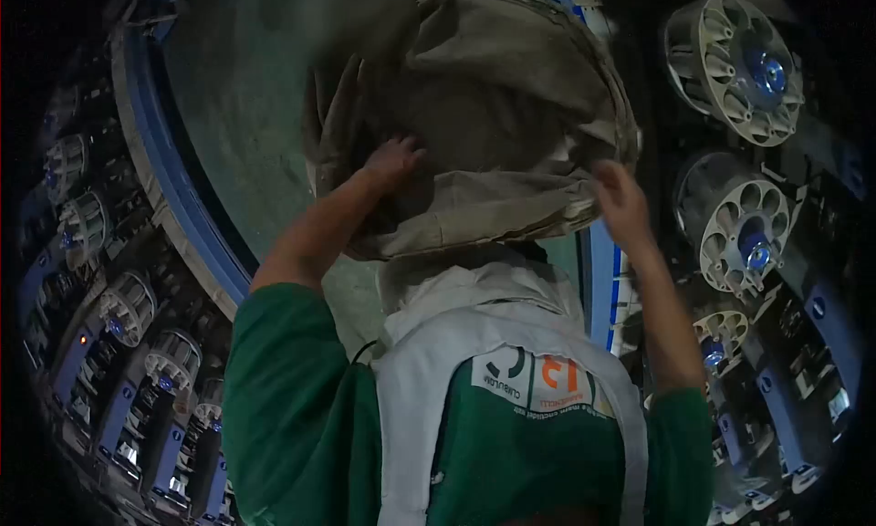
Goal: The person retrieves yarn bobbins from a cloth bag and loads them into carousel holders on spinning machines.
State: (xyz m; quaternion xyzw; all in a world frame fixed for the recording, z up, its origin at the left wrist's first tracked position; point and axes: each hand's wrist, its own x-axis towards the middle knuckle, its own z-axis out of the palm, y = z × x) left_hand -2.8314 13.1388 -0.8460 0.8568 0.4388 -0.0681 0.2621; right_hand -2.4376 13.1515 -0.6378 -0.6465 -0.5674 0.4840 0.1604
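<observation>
A large, wide-mouthed brown cloth bag (493, 202) stands in front of my body, its folded rim forming a rough oval. My left hand (394, 161) reaches over the near left side into its mouth, fingers apart, nothing visible in them. At the right rim, my right hand (622, 202) has its fingers closed on the edge of the cloth. The inside of the bag is dark, and whatever lies deep in it cannot be made out. A small pale spot shows inside near the right rim.
Round white machine heads with ringed holes (744, 225) line the right side close to my arm. More such heads (128, 307) run along the left, behind a curved blue rail (173, 161). Greenish floor (228, 79) shows left of the bag. I wear a pale apron (411, 380).
</observation>
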